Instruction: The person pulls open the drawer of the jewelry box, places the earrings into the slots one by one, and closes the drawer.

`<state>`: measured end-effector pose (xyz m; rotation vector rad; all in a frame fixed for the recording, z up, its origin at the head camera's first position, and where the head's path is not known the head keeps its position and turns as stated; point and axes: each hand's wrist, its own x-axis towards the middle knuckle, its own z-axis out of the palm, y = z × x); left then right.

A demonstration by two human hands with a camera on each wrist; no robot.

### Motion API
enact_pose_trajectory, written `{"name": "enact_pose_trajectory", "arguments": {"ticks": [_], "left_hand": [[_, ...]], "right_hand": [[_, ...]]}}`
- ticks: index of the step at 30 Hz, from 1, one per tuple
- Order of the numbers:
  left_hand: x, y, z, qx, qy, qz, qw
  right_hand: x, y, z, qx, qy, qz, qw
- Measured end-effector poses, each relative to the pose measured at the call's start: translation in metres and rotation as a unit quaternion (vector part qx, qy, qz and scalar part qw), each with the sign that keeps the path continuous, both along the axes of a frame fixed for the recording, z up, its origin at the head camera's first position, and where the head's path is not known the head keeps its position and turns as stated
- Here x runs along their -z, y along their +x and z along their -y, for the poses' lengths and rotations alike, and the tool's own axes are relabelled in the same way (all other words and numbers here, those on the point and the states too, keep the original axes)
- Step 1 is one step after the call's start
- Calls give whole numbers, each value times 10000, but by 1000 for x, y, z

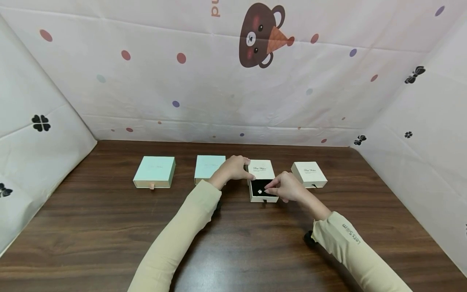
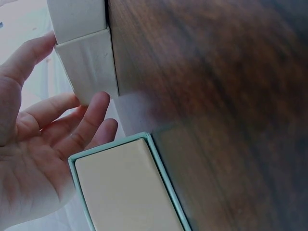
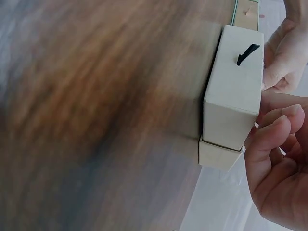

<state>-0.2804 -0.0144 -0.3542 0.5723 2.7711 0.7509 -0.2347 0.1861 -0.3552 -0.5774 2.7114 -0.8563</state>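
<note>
A white box (image 1: 261,169) with dark lettering stands with its drawer (image 1: 264,199) pulled out toward me. On the drawer's black lining lies a small shiny white stud (image 1: 260,191). My left hand (image 1: 234,168) holds the box's outer sleeve, thumb near the front corner and fingers at the back; the left wrist view shows them around its side (image 2: 86,65). My right hand (image 1: 290,187) reaches over the drawer's right edge, thumb and index fingertips close together at the lining beside the stud. I cannot tell whether a small thing is pinched there.
Left of the opened box are two mint-green boxes, a nearer one (image 1: 210,164) partly behind my left hand and a farther one (image 1: 155,170). Another white box (image 1: 309,173) sits to the right. All stand on a dark wood table (image 1: 240,251) before a patterned cloth backdrop (image 1: 219,89).
</note>
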Motion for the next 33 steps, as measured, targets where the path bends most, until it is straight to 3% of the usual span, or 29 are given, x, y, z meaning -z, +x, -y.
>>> {"name": "enact_pose_trajectory", "arguments": {"ticks": [15,21,25,33], "left_hand": [[3,-2,1,35,15,-8,10000],[1,-1,1,22,4,16,10000],[0,0,1,-15,22,-12,10000],[2,0,0,34,48,-29,10000]], "right_hand": [[1,-1,0,83,-105,-25,9999],[-3,-1,-8,545,-806,354,9946],[-6,-1,-13,789,-868,454,9921],[-2,2,-24,666,-841,371,9935]]}}
